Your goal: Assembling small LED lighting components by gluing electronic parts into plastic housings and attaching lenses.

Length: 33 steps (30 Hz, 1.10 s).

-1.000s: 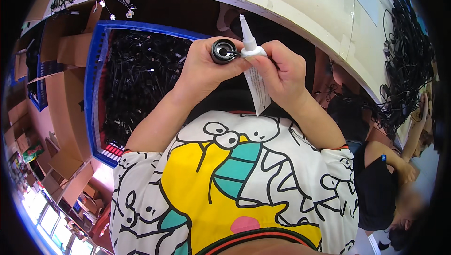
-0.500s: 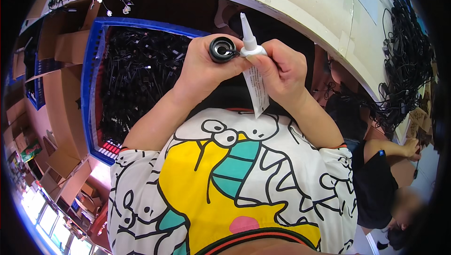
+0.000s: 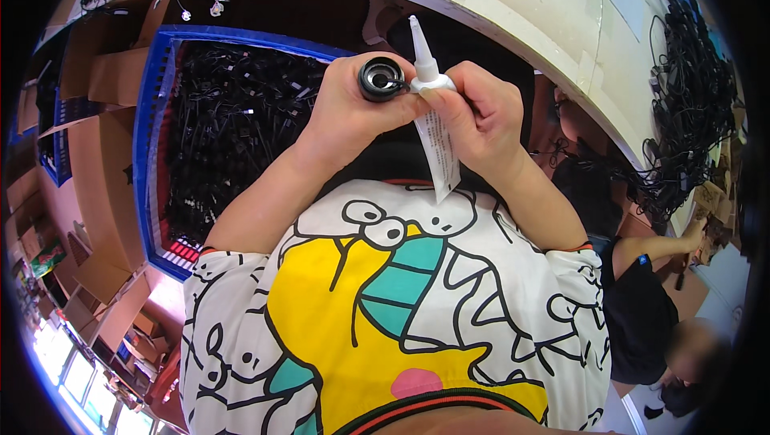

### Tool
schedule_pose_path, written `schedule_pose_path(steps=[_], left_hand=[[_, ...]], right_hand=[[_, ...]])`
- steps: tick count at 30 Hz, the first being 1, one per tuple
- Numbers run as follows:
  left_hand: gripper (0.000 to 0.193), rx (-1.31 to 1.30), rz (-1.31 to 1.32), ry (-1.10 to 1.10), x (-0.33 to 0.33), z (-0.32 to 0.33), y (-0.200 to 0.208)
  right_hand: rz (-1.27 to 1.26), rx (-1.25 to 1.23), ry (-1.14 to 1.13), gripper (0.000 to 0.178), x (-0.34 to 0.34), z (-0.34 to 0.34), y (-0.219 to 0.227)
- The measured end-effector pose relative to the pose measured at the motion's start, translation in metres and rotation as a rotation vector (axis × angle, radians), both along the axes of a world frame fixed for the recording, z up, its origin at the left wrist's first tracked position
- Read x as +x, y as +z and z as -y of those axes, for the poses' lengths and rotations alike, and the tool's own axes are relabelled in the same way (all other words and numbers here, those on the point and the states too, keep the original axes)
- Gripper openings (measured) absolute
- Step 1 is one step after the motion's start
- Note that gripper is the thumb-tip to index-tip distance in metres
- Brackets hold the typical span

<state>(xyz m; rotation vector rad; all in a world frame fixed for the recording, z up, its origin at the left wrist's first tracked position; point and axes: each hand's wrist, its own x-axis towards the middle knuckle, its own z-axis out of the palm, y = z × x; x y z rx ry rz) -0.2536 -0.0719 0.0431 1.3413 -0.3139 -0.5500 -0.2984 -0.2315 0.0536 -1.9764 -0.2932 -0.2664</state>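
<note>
My left hand [image 3: 345, 106] is closed around a black round cylindrical part [image 3: 382, 79] whose open end, with a shiny ring inside, faces up. Beside it, my right hand [image 3: 488, 114] pinches a white squeeze tube [image 3: 437, 142] just below its shoulder. The tube's long tapered nozzle [image 3: 421, 46] points up and away from me, and its flat end hangs toward my shirt. Both hands meet in front of my chest, the black part close against the tube's neck. A small dark piece bridges the two; whether it touches the tube I cannot tell.
To the left stands a blue crate [image 3: 148, 146] full of black cables [image 3: 233, 130]. A white tabletop [image 3: 513, 2] curves across the far side, with a heap of black cables [image 3: 690, 106] at its right. Cardboard boxes [image 3: 108, 170] line the left. Another person [image 3: 642, 315] sits at right.
My hands, the black part and the tube hold almost the same pose. The black part's open end has tilted slightly. At right, the other person's arm has shifted.
</note>
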Motion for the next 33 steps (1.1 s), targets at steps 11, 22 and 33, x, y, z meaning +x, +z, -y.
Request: schedule_pose_path(steps=[11, 22, 33], left_hand=[[0.013, -0.050, -0.041, -0.025, -0.002, -0.003, 0.005], [0.018, -0.002, -0.004, -0.051, -0.001, -0.006, 0.016], [0.022, 0.106, 0.360, -0.218, 0.013, -0.015, 0.017]], right_hand=[[0.023, -0.027, 0.000, 0.015, 0.001, -0.003, 0.009], [-0.006, 0.033, 0.025, 0.015, 0.001, 0.000, 0.016], [-0.925, 0.571, 0.351, 0.021, 0.000, 0.032, 0.081]])
